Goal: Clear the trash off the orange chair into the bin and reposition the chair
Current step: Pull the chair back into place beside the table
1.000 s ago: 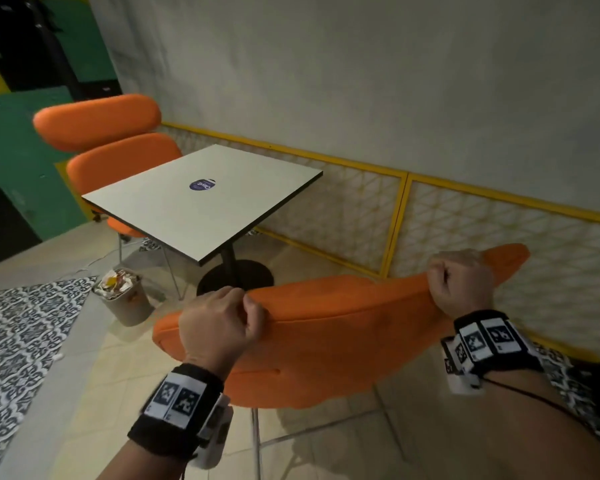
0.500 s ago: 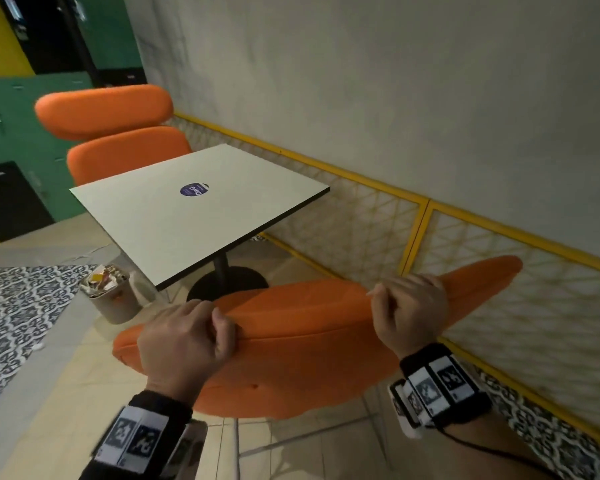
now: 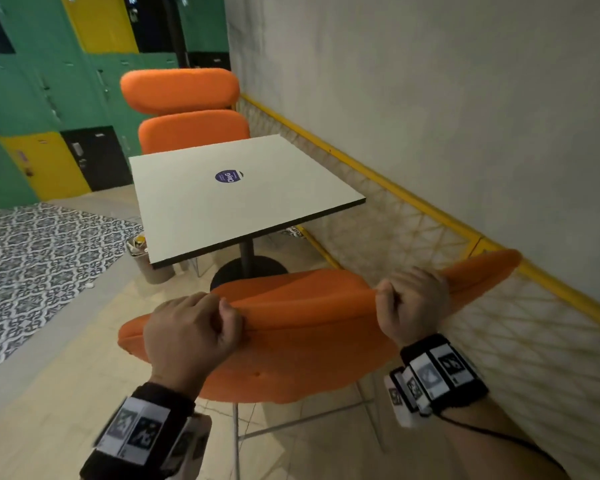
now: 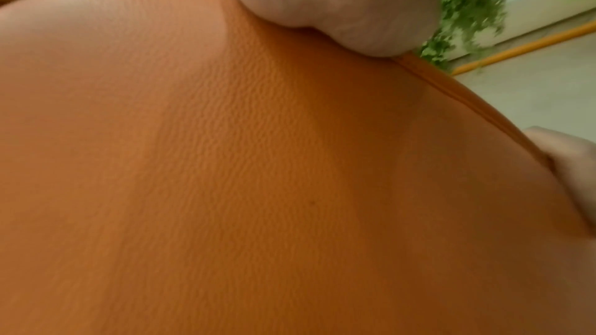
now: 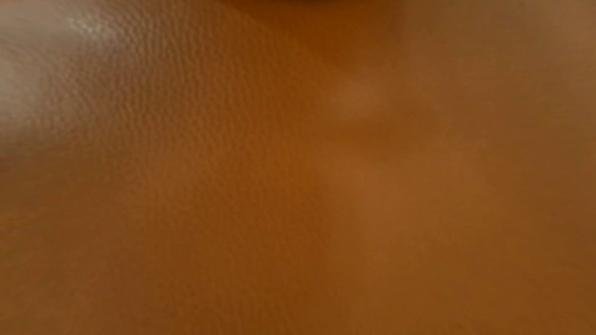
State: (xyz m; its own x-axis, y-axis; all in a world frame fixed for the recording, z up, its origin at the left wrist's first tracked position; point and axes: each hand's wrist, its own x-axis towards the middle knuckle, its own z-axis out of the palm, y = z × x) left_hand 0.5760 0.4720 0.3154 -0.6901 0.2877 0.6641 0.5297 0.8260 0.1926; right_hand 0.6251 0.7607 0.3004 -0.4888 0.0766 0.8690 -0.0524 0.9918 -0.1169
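Note:
The orange chair (image 3: 309, 327) stands in front of me, its curved backrest facing me and its seat hidden behind it. My left hand (image 3: 194, 327) grips the backrest's top edge near its left end. My right hand (image 3: 413, 299) grips the same edge further right. Both wrist views are filled with the orange chair back (image 4: 258, 175) (image 5: 290, 162), with part of each hand at the top. The small bin (image 3: 146, 258), with trash in it, sits on the floor under the table's near left corner, mostly hidden by the tabletop.
A white square table (image 3: 236, 199) on a black pedestal stands just beyond the chair. A second orange chair (image 3: 187, 112) is at its far side. A yellow-framed mesh panel (image 3: 430, 244) and a grey wall run along the right. Patterned floor tiles (image 3: 39, 247) lie at left.
The view has swung round so the table now lies straight ahead of the chair. Both hands keep their grip on the backrest, which has turned with me to face the table.

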